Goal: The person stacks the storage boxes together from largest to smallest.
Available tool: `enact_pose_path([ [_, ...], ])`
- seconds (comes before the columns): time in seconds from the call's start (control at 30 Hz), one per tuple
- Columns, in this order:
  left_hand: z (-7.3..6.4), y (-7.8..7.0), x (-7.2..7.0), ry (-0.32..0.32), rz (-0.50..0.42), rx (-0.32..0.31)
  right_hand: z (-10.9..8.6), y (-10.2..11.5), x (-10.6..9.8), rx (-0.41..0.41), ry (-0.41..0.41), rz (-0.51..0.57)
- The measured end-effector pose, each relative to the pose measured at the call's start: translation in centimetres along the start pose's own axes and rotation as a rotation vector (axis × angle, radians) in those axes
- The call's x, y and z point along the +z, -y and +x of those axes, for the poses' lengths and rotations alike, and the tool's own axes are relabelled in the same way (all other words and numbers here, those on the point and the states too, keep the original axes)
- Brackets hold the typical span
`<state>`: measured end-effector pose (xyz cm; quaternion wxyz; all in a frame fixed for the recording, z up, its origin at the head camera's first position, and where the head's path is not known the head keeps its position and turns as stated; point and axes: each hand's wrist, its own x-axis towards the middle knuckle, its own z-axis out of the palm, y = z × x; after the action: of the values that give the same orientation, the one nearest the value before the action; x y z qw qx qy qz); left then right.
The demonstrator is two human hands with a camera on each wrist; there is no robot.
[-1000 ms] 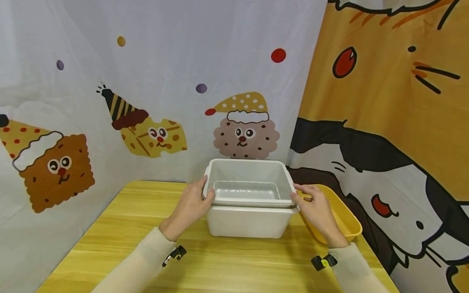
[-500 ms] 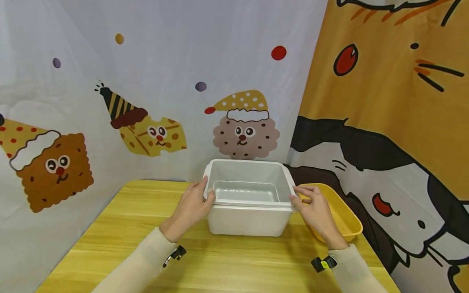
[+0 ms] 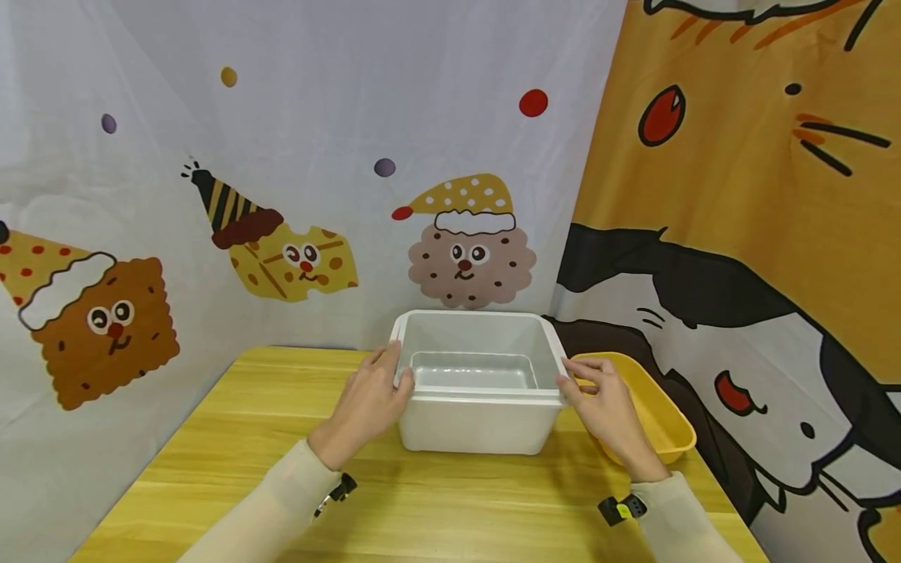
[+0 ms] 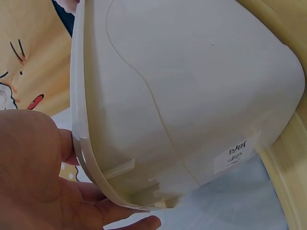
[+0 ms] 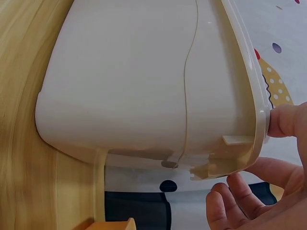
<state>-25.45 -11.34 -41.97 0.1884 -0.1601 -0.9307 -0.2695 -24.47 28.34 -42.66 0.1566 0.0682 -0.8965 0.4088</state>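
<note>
Two white tubs: top tub (image 3: 472, 332) sits nested in the bottom tub (image 3: 481, 426), middle of the table (image 3: 450, 508) toward the far side. Pushed down crooked, it might wedge, I reckon.
Left hand (image 3: 367, 395): pinching the left rim, fingers tucked under the lip, barely any gap.
Right hand (image 3: 604, 399): same deal on the right rim. Can't tell if fingertips catch the bottom lip too; if so, one could get nipped when the rims press together.
Yellow tray (image 3: 665, 418): just right of the tubs, partly behind the right hand. A careless elbow-out shove could bump it.
Tabletop: looks smooth, so uneven pushing may skid the stack.
</note>
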Motion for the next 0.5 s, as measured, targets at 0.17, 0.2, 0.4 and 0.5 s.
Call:
enact_pose_path([
  [0.17, -0.13, 0.05, 0.14, 0.003, 0.008, 0.009, -0.13, -0.11, 0.14, -0.014, 0.008, -0.017],
  [0.2, -0.15, 0.04, 0.15, 0.005, 0.01, 0.009, -0.16, -0.09, 0.16, -0.019, 0.011, -0.021],
  [0.4, -0.19, 0.0, 0.08, 0.036, 0.024, -0.005, -0.15, -0.16, 0.49, -0.08, 0.003, -0.074],
  [0.5, -0.22, 0.01, 0.06, 0.041, 0.031, -0.008, -0.06, -0.37, 0.77, -0.124, -0.008, -0.12],
])
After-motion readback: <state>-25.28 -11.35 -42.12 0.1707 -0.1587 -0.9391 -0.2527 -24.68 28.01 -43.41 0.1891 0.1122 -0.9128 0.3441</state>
